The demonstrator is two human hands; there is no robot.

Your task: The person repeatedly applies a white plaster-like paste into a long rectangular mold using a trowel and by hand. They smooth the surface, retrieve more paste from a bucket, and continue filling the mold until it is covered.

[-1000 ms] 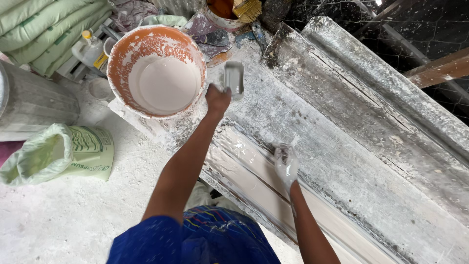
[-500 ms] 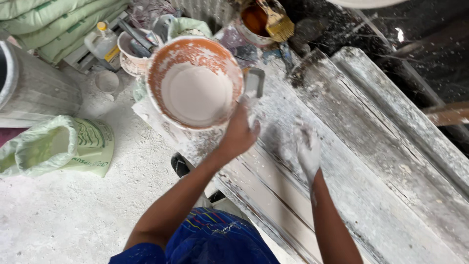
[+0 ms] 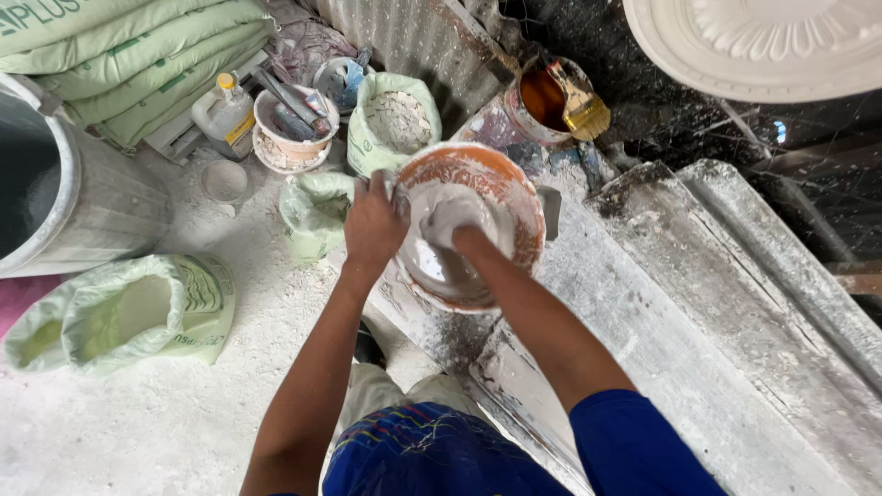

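Note:
An orange bowl (image 3: 514, 197) smeared with white plaster rests on the near end of a long plaster-coated moulding (image 3: 661, 340). My left hand (image 3: 372, 225) grips the bowl's left rim. My right hand (image 3: 447, 220), coated in wet white plaster, is down inside the bowl, fingers in the mix. A grey scraper (image 3: 551, 209) pokes out from behind the bowl's right side.
A grey drum (image 3: 83, 197) stands at left, an open green sack (image 3: 138, 312) below it. Behind are stacked green sacks (image 3: 129, 55), a plastic bottle (image 3: 225, 110), a tub of tools (image 3: 289, 124), a bag of plaster chunks (image 3: 395, 119), a brush in a pot (image 3: 560, 96), a white ceiling rose (image 3: 763, 46).
My right hand left the moulding and went into the bowl. My left hand shifted from the scraper side to the bowl's left rim. The view swung right.

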